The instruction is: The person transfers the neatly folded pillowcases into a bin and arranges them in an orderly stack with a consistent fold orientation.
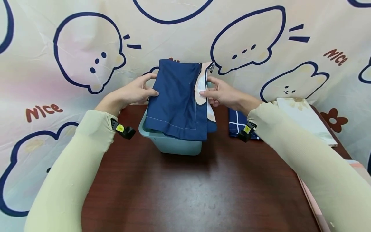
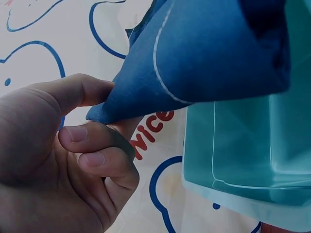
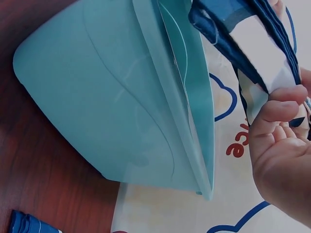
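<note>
A folded navy cloth (image 1: 176, 100) with white stitching and a pale printed patch along its right side hangs over the light-blue plastic bin (image 1: 179, 146). My left hand (image 1: 134, 90) pinches its left edge; in the left wrist view thumb and fingers close on a navy corner (image 2: 109, 109). On the other side, my right hand (image 1: 223, 91) grips the layered right edge between thumb and fingers. The right wrist view shows several stacked layers (image 3: 265, 48) in that grip. The cloth covers most of the bin's opening in the head view.
On the brown table (image 1: 185, 193), a folded navy cloth with white lines (image 1: 236, 124) lies right of the bin, partly behind my right wrist. Farther right is a folded white cloth (image 1: 304, 119). Pink fabric (image 1: 311, 196) shows at the right edge. A printed curtain (image 1: 179, 38) hangs behind.
</note>
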{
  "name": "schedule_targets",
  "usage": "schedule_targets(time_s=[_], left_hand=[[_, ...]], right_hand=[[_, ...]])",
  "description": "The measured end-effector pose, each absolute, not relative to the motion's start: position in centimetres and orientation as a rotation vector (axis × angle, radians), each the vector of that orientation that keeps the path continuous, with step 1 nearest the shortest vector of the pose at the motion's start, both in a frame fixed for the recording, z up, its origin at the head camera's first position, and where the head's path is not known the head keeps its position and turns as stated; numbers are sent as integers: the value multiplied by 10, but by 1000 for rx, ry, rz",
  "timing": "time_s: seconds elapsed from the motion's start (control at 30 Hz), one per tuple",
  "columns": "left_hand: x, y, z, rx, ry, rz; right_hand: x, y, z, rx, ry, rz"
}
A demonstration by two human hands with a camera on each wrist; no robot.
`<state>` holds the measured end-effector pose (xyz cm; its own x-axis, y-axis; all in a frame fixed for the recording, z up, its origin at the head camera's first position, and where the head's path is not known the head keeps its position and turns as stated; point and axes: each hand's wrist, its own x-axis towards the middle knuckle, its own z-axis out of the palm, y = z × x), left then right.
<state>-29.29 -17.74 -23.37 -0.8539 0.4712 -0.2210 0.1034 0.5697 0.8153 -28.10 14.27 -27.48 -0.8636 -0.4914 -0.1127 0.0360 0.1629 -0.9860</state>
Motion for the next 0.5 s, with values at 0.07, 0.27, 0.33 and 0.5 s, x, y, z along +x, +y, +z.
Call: schedule_targets(time_s=[0.07, 0.27, 0.33, 0.5], left_hand=[[-295, -177, -233, 456, 2387, 1199], [-302, -179, -227, 435, 2434, 1126], [-306, -180, -225, 429, 2445, 1111], [-311, -182, -224, 409, 2456, 1088]], right_hand=[[-284, 142, -275, -419, 2039, -1744], [-290, 139, -275, -377, 2045, -1715], [-292, 137, -274, -354, 2043, -1707], [-295, 133, -273, -295, 2052, -1693]])
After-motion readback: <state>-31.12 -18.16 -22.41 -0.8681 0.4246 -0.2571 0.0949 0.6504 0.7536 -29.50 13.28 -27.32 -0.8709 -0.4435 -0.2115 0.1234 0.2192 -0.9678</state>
